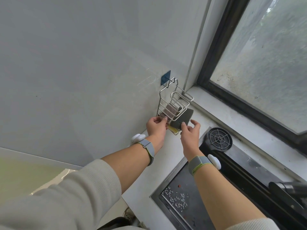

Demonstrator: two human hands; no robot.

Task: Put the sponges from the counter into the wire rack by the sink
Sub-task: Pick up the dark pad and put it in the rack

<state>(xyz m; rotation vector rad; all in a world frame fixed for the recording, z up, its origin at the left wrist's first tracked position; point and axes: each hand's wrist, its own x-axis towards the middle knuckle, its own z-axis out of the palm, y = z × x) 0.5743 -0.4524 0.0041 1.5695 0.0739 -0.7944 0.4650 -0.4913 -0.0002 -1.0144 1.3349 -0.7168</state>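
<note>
Starting at nine o'clock of the wire rack (172, 103), our left hand (156, 126) has its fingers curled in at the rack's lower left corner, thumb and forefinger pinching at the wire there, or perhaps at the end of the brownish sponge (169, 109) that already lies inside; we cannot tell which. The rack hangs on the wall from a blue hook pad (166, 78) at its twelve o'clock.

Below the rack, at six o'clock, a yellow sponge (172, 129) shows as a sliver between our two hands, touching or just under the rack's lower edge; whether it lies on the counter (149, 188) or is held is hidden from us.

At five o'clock of the rack, our right hand (190, 130) pinches the grey sponge (181, 119) by its lower edge, thumb on the facing side, its top corner leaning against the rack's front wires, not yet inside.

We judge these sponges light, soft and squashy, so the grey one should squeeze past the wires; pinching a short edge and feeding the opposite end in first looks best.

We can read no brand, label or writing anywhere.
</note>
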